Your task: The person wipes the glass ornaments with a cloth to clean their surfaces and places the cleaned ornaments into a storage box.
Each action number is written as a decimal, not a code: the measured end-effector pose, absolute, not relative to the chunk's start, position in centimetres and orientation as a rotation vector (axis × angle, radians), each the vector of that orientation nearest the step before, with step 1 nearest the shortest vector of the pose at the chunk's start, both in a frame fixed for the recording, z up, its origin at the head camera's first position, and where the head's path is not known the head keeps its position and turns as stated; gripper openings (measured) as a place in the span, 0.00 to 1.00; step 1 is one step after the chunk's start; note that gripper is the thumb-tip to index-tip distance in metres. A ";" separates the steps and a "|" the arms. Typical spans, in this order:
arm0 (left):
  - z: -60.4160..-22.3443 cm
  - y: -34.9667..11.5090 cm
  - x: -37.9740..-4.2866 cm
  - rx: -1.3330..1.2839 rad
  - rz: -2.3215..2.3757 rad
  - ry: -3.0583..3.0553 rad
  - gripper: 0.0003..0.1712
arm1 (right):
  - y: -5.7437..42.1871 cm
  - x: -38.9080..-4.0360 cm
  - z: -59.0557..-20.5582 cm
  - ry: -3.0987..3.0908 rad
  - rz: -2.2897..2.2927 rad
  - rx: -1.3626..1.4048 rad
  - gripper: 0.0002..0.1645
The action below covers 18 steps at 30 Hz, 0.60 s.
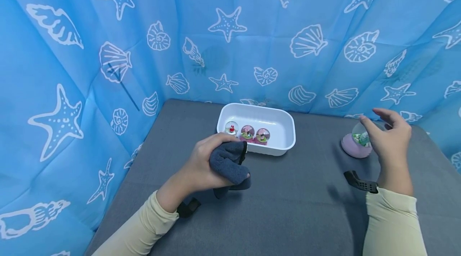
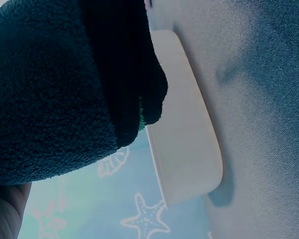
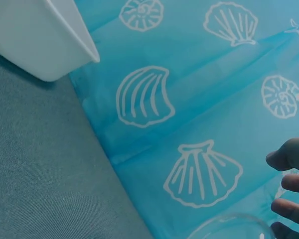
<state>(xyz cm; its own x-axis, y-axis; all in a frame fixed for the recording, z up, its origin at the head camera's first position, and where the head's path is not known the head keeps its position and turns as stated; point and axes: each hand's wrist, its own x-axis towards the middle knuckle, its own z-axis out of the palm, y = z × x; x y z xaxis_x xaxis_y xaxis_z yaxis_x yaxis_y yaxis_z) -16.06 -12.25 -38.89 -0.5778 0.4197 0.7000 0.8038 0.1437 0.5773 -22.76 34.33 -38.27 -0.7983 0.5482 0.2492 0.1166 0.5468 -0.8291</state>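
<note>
My left hand (image 1: 205, 164) grips a folded dark blue-grey cloth (image 1: 228, 162) in front of the white tray. In the left wrist view the same fuzzy cloth (image 2: 45, 94) fills the upper left and hides most of the fingers. At the right, my right hand (image 1: 392, 136) hovers by a large snow globe (image 1: 356, 150) with a lilac base and a green figure inside. Its thumb and fingers are spread apart near the glass dome, partly covering it. The right wrist view shows only the clear dome's top (image 3: 234, 224) below the fingers (image 3: 291, 184), with a gap between.
A white plastic tray (image 1: 281, 150) stands at the back middle of the grey-covered table (image 1: 288, 212). Three small snow globes (image 1: 247, 133) sit along its left and front side, one with a red figure, two with pink bases. A blue shell-print curtain (image 1: 230, 64) hangs behind and at the left.
</note>
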 end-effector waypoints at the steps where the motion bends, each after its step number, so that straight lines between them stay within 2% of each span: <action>1: -38.9 -12.3 -16.1 -1.174 -1.415 -2.059 0.40 | 34.4 -22.8 -38.4 -2.289 1.178 -0.537 0.33; 18: -39.2 -12.3 -16.3 -1.170 -1.420 -2.060 0.40 | 35.9 -23.4 -40.0 -2.401 1.274 -0.655 0.39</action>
<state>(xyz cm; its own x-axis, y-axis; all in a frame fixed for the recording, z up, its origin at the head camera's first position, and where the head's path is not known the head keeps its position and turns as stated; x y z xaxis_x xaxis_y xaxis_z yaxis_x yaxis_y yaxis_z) -16.29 -12.32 -39.20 -0.5825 0.4189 0.6965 0.8000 0.1440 0.5825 -23.37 35.90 -39.99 -0.8346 0.5445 0.0836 0.2359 0.4905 -0.8389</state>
